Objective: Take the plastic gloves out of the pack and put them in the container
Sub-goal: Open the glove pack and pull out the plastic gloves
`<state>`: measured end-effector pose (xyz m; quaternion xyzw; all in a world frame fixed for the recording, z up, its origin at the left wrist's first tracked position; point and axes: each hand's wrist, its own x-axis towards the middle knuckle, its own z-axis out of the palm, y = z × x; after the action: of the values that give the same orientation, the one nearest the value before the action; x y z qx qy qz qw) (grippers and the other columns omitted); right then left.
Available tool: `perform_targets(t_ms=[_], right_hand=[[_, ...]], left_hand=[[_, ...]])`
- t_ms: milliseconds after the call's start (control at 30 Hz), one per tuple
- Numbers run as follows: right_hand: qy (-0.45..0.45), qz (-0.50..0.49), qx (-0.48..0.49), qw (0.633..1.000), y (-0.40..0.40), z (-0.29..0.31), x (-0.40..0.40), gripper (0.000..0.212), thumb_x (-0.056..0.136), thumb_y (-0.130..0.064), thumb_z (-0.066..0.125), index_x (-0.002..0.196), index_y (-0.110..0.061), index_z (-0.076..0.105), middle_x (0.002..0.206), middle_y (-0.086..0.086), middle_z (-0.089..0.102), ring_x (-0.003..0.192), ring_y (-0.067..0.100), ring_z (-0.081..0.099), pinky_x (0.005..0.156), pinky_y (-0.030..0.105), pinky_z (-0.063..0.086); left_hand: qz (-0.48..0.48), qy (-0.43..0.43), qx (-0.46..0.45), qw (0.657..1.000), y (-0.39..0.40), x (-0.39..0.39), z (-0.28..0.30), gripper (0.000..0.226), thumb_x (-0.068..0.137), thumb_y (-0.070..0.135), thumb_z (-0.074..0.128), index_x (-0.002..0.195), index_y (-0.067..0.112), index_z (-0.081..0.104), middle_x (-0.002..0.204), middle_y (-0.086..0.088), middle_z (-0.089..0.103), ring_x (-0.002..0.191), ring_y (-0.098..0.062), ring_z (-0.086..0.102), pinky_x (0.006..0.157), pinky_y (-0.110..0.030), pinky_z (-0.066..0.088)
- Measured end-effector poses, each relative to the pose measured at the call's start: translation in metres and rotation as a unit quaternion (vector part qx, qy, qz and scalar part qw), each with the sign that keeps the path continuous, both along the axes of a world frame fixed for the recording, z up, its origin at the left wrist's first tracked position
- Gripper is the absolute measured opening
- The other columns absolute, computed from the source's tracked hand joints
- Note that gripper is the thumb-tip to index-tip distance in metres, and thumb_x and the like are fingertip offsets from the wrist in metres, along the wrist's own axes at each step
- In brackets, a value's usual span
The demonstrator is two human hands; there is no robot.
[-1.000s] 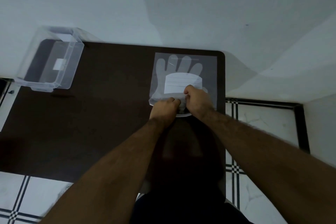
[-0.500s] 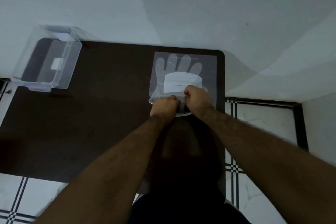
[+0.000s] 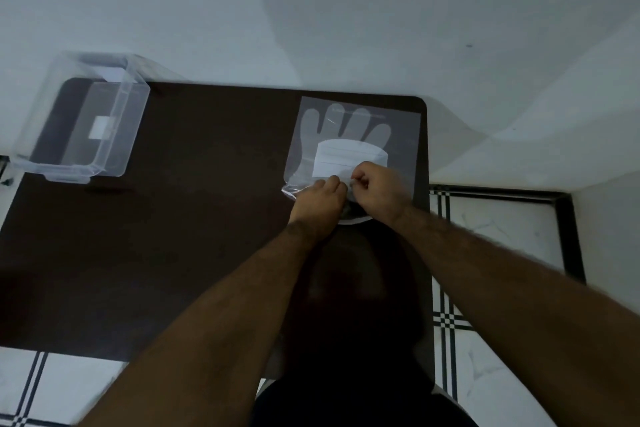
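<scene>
A clear pack of plastic gloves (image 3: 353, 135) lies flat near the far right corner of the dark table (image 3: 194, 218), with a hand-shaped glove and a white label showing through it. My left hand (image 3: 320, 199) and my right hand (image 3: 375, 189) meet at the pack's near end, both pinching the crumpled plastic there. The clear, open container (image 3: 81, 118) stands at the far left corner of the table, well away from both hands.
A pale wall rises right behind the table's far edge. White floor tiles with dark lines show to the right of the table and below its near edge. A dark shape lies under my forearms at the near edge.
Both hands stay at the pack's near end; the right hand's fingers have risen slightly, pinching the plastic. The pack and the container have not shifted on the table.
</scene>
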<state>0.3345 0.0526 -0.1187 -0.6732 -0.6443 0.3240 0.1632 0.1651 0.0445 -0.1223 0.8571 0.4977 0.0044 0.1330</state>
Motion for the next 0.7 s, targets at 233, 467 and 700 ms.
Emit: perform_targets(t_ms=[233,467,700], right_hand=[[-0.189,0.077,-0.074,0.976,0.031,0.0,-0.001,0.048,0.108,-0.049,0.039,0.149,-0.03,0.052,0.16,0.008,0.046,0.145,0.032,0.044,0.115,0.063,0.041],[-0.202,0.096,-0.108,0.969,0.046,0.004,-0.008,0.048,0.107,-0.049,0.04,0.15,-0.03,0.048,0.164,0.006,0.04,0.15,0.037,0.038,0.113,0.066,0.042],[-0.179,0.079,-0.1,0.976,0.055,0.013,-0.01,0.045,0.11,-0.043,0.042,0.145,-0.021,0.058,0.154,0.009,0.05,0.139,0.034,0.049,0.115,0.057,0.043]], left_hand=[[-0.055,-0.029,0.045,0.997,-0.006,-0.013,-0.002,0.03,0.082,0.01,0.077,0.11,0.007,0.064,0.104,-0.014,0.066,0.091,-0.033,0.066,0.073,-0.047,0.058],[-0.067,-0.068,0.08,0.992,-0.012,-0.016,0.003,0.026,0.086,0.012,0.073,0.111,0.008,0.067,0.102,-0.012,0.067,0.086,-0.03,0.064,0.07,-0.044,0.057],[-0.087,-0.1,0.147,0.98,-0.023,-0.017,-0.003,0.024,0.083,0.007,0.071,0.106,0.004,0.07,0.096,-0.013,0.068,0.081,-0.032,0.064,0.072,-0.043,0.057]])
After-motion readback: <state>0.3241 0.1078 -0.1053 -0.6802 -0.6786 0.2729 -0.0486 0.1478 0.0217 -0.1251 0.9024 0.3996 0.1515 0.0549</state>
